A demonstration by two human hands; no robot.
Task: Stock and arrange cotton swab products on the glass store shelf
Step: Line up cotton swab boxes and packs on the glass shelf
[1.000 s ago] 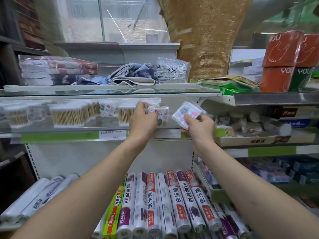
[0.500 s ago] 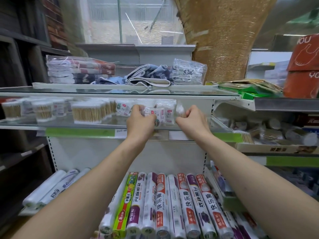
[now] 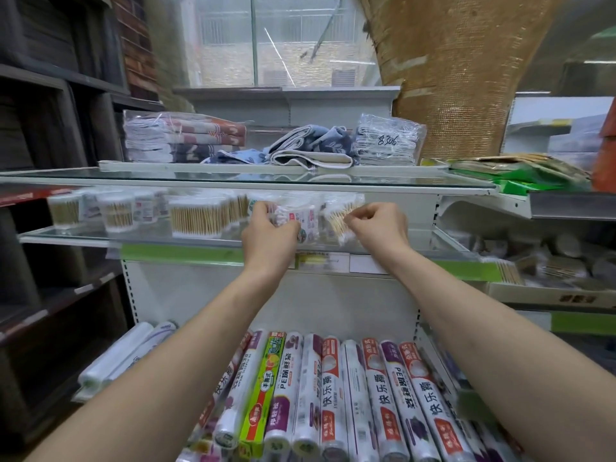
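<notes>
Both hands reach onto the glass shelf (image 3: pixel 76 235), where cotton swab packs stand in a row. My left hand (image 3: pixel 268 233) grips a white swab packet with a pink label (image 3: pixel 305 219) at the shelf's front. Just to its right, my right hand (image 3: pixel 376 228) is curled with its fingertips at a clear bag of wooden-stick swabs (image 3: pixel 338 217). Further left stand a block of wooden swabs (image 3: pixel 199 217) and round swab tubs (image 3: pixel 116 213). The view is blurred by motion.
A second glass shelf (image 3: pixel 433 182) lies close above the swabs, with folded towels (image 3: pixel 181 138) on it. Rolls of plastic wrap (image 3: pixel 328 395) fill the shelf below. To the right, a metal shelf holds a box of small goods (image 3: pixel 546 261). Dark wooden shelving (image 3: pixel 50 161) stands left.
My right hand carried a white packet from the right onto the shelf and now sits at the clear swab bag. The left hand stayed on its packet. The camera swung left.
</notes>
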